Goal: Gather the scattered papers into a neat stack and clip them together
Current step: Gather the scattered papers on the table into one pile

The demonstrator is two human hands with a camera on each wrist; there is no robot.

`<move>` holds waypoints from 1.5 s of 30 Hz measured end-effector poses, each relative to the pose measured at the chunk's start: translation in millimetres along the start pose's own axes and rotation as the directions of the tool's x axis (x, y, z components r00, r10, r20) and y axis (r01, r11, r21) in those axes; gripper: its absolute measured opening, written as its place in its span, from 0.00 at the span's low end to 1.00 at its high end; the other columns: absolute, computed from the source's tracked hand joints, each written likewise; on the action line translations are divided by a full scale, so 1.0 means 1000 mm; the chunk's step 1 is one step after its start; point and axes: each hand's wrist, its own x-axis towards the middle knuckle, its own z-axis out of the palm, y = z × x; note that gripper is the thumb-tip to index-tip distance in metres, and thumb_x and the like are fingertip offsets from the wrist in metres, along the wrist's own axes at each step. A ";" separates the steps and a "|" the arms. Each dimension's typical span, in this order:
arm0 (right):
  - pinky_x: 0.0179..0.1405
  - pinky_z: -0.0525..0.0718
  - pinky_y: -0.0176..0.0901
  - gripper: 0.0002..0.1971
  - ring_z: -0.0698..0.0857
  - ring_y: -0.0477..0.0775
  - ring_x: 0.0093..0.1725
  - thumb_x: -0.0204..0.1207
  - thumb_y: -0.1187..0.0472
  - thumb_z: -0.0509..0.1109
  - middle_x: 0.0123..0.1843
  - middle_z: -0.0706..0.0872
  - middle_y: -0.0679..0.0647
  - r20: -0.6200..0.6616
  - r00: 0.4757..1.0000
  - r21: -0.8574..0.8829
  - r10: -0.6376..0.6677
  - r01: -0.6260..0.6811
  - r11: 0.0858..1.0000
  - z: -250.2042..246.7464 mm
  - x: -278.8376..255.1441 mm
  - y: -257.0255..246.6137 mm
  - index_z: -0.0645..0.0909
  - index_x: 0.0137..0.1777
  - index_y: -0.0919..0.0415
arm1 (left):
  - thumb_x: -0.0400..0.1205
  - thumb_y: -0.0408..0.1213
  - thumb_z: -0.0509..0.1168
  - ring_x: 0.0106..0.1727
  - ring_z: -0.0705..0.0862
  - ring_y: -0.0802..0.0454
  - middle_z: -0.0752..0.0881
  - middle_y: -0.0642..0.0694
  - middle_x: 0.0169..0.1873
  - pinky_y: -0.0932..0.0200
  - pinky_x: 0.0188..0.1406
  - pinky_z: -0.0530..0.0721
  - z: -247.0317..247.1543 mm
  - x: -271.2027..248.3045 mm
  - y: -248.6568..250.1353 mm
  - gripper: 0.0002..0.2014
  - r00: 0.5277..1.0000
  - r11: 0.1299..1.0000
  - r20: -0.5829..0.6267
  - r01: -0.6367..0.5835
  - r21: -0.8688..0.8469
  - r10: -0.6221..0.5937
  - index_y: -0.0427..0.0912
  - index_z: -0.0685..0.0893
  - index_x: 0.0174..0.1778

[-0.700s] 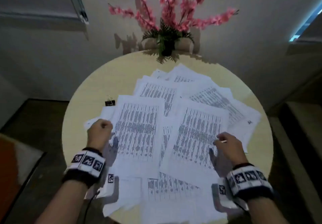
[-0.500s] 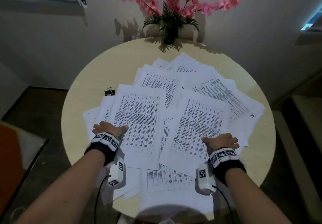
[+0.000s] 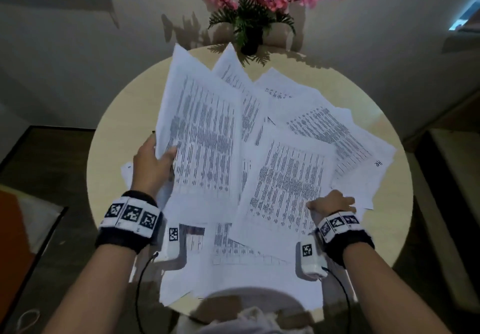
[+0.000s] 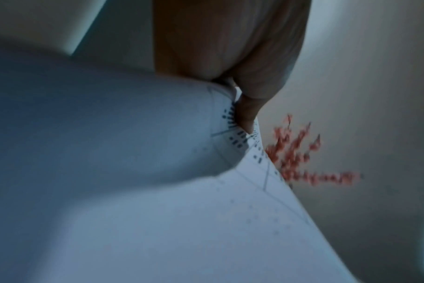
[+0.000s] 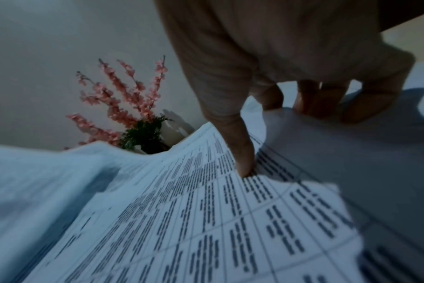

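Observation:
Several white printed papers lie fanned over the round table. My left hand pinches the left edge of a lifted printed sheet, thumb on top; the left wrist view shows the thumb on that sheet. My right hand grips the right edge of another sheet, which is raised a little; in the right wrist view the thumb presses its printed face and the fingers curl beneath. The binder clip is hidden behind the lifted papers.
A pot of pink flowers stands at the table's far edge against the wall. Papers overhang the near edge of the table. Dark floor lies to the left, a low bench to the right.
Both hands have taken hold of sheets and lifted them. The left sheet now stands raised towards the flowers, hiding the binder clip seen earlier at the left.

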 end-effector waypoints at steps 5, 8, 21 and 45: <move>0.65 0.74 0.59 0.41 0.67 0.70 0.73 0.67 0.62 0.79 0.74 0.63 0.69 -0.007 0.972 0.068 -0.237 0.236 0.969 0.015 -0.018 -0.012 0.61 0.75 0.68 | 0.82 0.28 0.61 0.46 0.83 0.44 0.83 0.37 0.54 0.56 0.46 0.81 0.001 0.022 -0.006 0.17 0.967 0.966 0.140 0.228 -0.118 -0.212 0.35 0.76 0.67; 0.64 0.77 0.58 0.47 0.70 0.69 0.72 0.62 0.60 0.82 0.76 0.61 0.68 0.003 0.968 0.242 -0.250 0.242 0.940 0.025 -0.029 -0.011 0.58 0.76 0.71 | 0.83 0.30 0.60 0.44 0.80 0.42 0.84 0.33 0.49 0.48 0.45 0.79 0.024 0.006 -0.036 0.19 0.874 0.929 0.316 0.356 0.099 -0.369 0.32 0.74 0.70; 0.68 0.75 0.58 0.39 0.75 0.69 0.69 0.70 0.37 0.65 0.71 0.74 0.70 0.018 0.975 0.484 -0.221 0.185 0.855 0.057 -0.035 -0.054 0.71 0.68 0.71 | 0.79 0.27 0.64 0.34 0.79 0.46 0.79 0.41 0.37 0.56 0.34 0.83 0.065 -0.031 -0.046 0.13 0.822 0.917 0.408 0.338 0.210 -0.397 0.32 0.77 0.60; 0.45 0.82 0.49 0.13 0.83 0.65 0.56 0.80 0.69 0.57 0.53 0.84 0.69 -0.134 0.958 0.416 -0.255 0.287 0.863 0.014 -0.005 -0.110 0.78 0.59 0.72 | 0.81 0.44 0.63 0.75 0.58 0.39 0.61 0.41 0.74 0.47 0.75 0.68 -0.007 -0.009 -0.095 0.25 0.877 0.749 0.208 0.223 0.624 -0.434 0.34 0.72 0.71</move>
